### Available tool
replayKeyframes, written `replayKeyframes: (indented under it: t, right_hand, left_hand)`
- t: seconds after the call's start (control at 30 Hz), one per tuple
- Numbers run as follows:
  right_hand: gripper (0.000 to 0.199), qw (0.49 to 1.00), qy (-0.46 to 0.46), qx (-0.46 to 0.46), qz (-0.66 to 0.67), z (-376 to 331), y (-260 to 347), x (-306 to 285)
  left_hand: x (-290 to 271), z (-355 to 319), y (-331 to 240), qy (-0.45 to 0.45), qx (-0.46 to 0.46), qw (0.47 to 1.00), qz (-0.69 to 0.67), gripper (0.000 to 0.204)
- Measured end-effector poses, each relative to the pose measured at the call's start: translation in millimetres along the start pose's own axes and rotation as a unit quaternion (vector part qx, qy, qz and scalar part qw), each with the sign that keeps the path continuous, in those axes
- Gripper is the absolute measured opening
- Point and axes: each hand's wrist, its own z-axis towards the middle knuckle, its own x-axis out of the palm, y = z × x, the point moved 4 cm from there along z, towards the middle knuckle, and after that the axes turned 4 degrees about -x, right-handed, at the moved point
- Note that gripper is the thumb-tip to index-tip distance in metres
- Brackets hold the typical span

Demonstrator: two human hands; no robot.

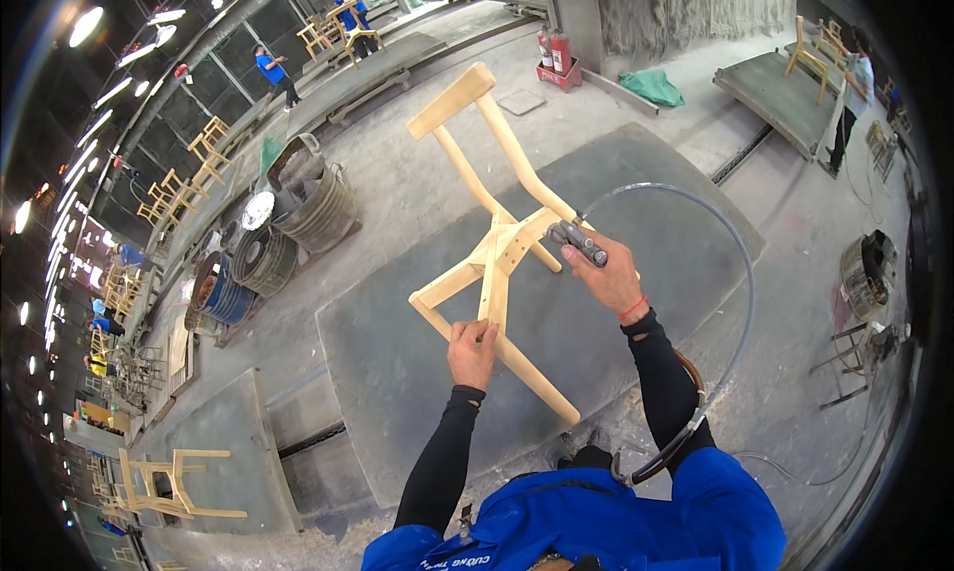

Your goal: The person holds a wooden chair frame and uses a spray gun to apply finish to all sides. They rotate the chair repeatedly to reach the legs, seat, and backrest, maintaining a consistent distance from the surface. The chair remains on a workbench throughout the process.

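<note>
Unfinished wooden chair frame, centre of the frame, held tipped above a grey floor mat with its backrest toward the upper middle. Left hand closed around a lower leg of the frame, steadying it. Right hand wrapped around a small pneumatic tool, its tip at the joint where the seat rails meet. A grey air hose arcs from the tool round to the lower right. Risk: with the frame supported by one grip only, tool pressure could twist it loose; the looping hose could snag a leg. Stacked drums stand at left.
</note>
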Motion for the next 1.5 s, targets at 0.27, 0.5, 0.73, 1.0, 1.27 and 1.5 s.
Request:
replayKeyframes:
  t: [0.27, 0.5, 0.73, 1.0, 1.27, 1.5]
  right_hand:
    - [0.044, 0.996, -0.041, -0.074, 0.038, -12, 68, -13]
    - [0.045, 0.990, -0.106, -0.069, 0.067, -54, 98, -79]
    - [0.038, 0.993, -0.097, 0.072, 0.018, -106, 99, -146]
    - [0.036, 0.975, -0.082, 0.186, -0.084, -192, 38, -210]
    - [0.033, 0.948, -0.066, 0.271, -0.153, -224, -29, -272]
    - [0.034, 0.975, -0.035, 0.217, -0.034, -160, -22, -346]
  left_hand:
    - [4, -12, -6, -0.002, 0.015, 0.999, -0.031, 0.018]
    - [11, -18, -1, 0.006, 0.008, 0.997, -0.074, 0.020]
    - [4, -13, 2, 0.019, 0.002, 0.998, -0.063, 0.020]
    - [2, -14, 5, 0.034, 0.000, 0.997, -0.073, 0.020]
    - [7, -19, 0, -0.003, -0.020, 0.998, -0.057, 0.020]
    - [40, -41, -4, -0.063, -0.147, 0.986, -0.055, 0.025]
